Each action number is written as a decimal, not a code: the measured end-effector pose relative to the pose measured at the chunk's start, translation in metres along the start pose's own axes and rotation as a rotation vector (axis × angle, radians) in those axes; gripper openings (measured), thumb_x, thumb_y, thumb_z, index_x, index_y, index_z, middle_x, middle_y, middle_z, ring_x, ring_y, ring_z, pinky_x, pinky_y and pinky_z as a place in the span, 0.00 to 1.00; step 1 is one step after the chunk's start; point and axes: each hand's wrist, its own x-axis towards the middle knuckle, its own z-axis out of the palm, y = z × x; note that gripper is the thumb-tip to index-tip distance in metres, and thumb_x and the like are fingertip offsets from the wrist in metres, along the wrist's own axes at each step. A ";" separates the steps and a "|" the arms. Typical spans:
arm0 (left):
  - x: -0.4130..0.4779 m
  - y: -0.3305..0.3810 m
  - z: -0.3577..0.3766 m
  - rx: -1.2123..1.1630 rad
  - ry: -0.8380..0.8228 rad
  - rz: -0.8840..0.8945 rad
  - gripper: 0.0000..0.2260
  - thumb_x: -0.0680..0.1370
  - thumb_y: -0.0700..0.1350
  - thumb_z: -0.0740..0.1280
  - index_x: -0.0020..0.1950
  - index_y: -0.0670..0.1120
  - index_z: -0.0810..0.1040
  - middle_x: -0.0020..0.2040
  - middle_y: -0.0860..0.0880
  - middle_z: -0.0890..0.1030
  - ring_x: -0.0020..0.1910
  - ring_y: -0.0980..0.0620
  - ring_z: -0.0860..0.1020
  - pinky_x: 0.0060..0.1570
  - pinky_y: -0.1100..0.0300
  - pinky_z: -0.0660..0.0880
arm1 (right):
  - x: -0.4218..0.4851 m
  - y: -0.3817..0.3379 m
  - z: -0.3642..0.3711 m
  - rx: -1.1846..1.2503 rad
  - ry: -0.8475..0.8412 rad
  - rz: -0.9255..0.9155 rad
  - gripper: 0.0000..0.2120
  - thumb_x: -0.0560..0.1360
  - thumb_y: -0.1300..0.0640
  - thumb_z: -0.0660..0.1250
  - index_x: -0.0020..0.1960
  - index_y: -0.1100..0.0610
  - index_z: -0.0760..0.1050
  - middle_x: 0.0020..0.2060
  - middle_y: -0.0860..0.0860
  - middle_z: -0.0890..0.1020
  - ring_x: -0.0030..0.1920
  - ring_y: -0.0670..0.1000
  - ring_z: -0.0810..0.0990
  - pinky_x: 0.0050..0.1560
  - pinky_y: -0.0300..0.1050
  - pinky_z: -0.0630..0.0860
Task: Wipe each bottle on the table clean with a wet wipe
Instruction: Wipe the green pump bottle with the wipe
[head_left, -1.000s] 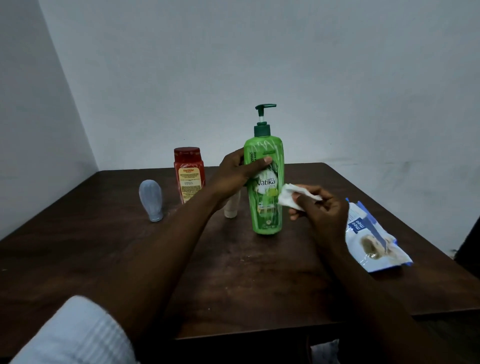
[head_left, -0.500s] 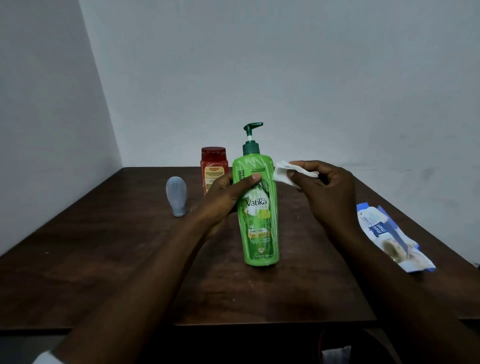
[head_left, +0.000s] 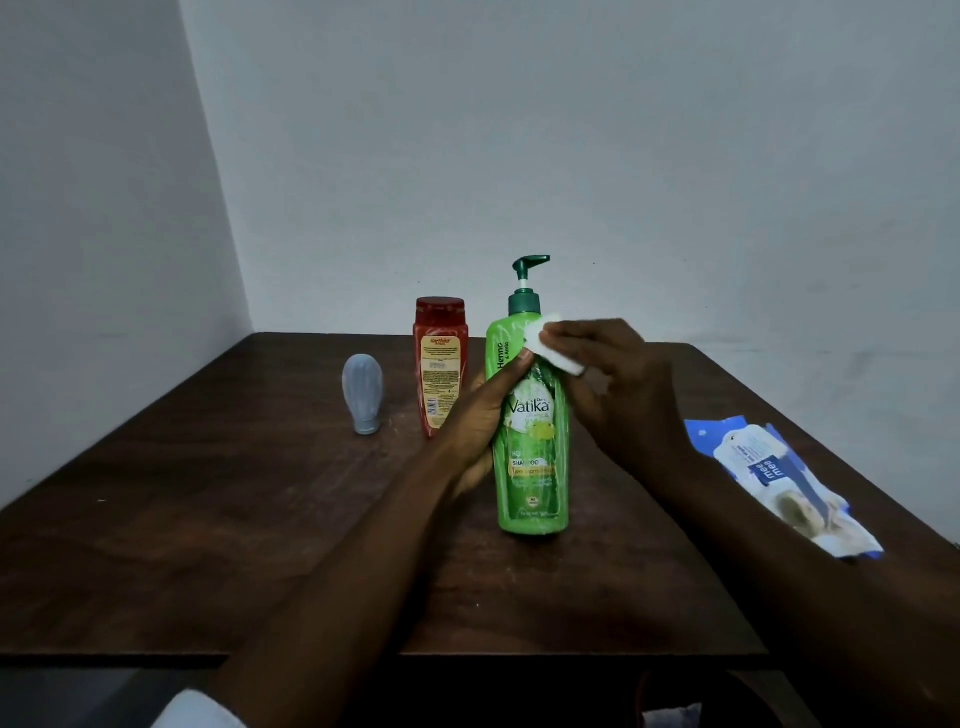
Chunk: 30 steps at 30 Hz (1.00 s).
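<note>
A dark brown wooden table (head_left: 208, 545) fills the lower half of the view, pushed into a corner where two plain pale walls (head_left: 571, 130) meet. The tabletop shows a worn grain and a few pale specks.

Near the middle stands a tall green pump bottle (head_left: 532, 467), upright, with a dark green pump head pointing right and a label reading "Vatika". The left hand (head_left: 480, 423) is wrapped around its left side, thumb laid across the front of the upper body, clamped on it. The right hand (head_left: 621, 387) pinches a folded white wet wipe (head_left: 553, 348) between fingers and thumb and presses it against the bottle's right shoulder, just below the pump collar.

Behind and to the left stands a red bottle (head_left: 440, 364) with a red cap and a yellow label, upright and just beside the left hand. Further left, well apart from the others, a small grey-blue bottle (head_left: 362, 392) stands on its narrow end; in this dim light its contents cannot be made out, nor those of the other two.

On the right side of the table lies a blue and white wipe packet (head_left: 779, 483), flat and crumpled, near the right forearm. A white sleeve (head_left: 200, 712) shows at the bottom edge.
</note>
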 end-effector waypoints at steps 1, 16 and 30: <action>0.000 0.000 -0.001 -0.036 -0.026 -0.014 0.20 0.81 0.54 0.63 0.69 0.44 0.75 0.59 0.40 0.83 0.56 0.43 0.82 0.58 0.45 0.78 | -0.004 0.000 0.000 0.012 -0.015 0.002 0.14 0.72 0.66 0.75 0.58 0.61 0.83 0.56 0.54 0.84 0.57 0.52 0.82 0.60 0.44 0.77; 0.009 -0.018 -0.019 -0.351 -0.231 -0.059 0.30 0.82 0.64 0.49 0.67 0.44 0.77 0.57 0.44 0.83 0.56 0.47 0.82 0.60 0.50 0.76 | -0.008 -0.002 -0.001 0.085 -0.055 0.076 0.11 0.74 0.67 0.72 0.56 0.60 0.84 0.51 0.54 0.82 0.52 0.48 0.82 0.53 0.44 0.79; 0.013 -0.029 -0.027 -0.276 -0.198 -0.063 0.33 0.79 0.66 0.52 0.64 0.41 0.78 0.52 0.37 0.83 0.47 0.43 0.83 0.53 0.46 0.79 | -0.108 -0.030 -0.031 0.101 -0.354 0.120 0.11 0.74 0.55 0.67 0.50 0.56 0.85 0.48 0.47 0.83 0.49 0.38 0.80 0.52 0.25 0.73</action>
